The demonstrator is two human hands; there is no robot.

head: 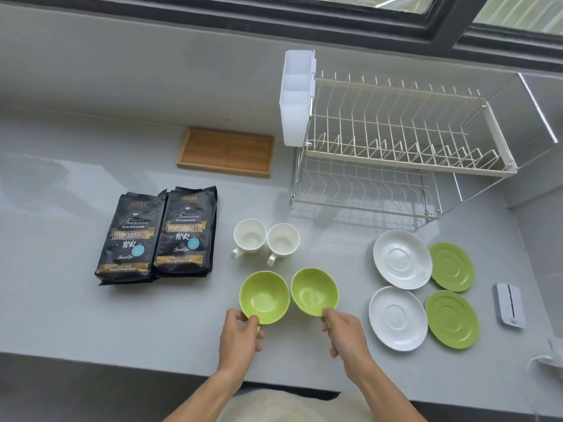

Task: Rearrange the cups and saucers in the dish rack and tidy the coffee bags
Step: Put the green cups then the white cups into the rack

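At the counter's near edge, the left hand [240, 336] and right hand [345, 333] each pinch a green cup's handle, left green cup [264, 296] and right green cup [314, 291]; best lifted level toward the empty dish rack [396, 141].

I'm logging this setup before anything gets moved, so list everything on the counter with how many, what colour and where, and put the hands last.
Glossy black coffee bags: 2, black with gold print, side by side at counter left.
White ceramic mugs: 2, white, upright, centre, behind the green cups.
Lime-green ceramic cups: 2, green, front centre, one at each hand.
White ceramic saucers: 2, white, right of the cups.
Green ceramic saucers: 2, green, right of the white saucers.
Two-tier cream wire dish rack: 1, cream, back right, with no dishes in it.
White plastic cutlery holder: 1, white, on the rack's left end.
Shallow wooden tray: 1, light brown, back centre.
Small white device: 1, far right.
Left hand: pinches left cup's handle.
Right hand: grips right cup's handle.
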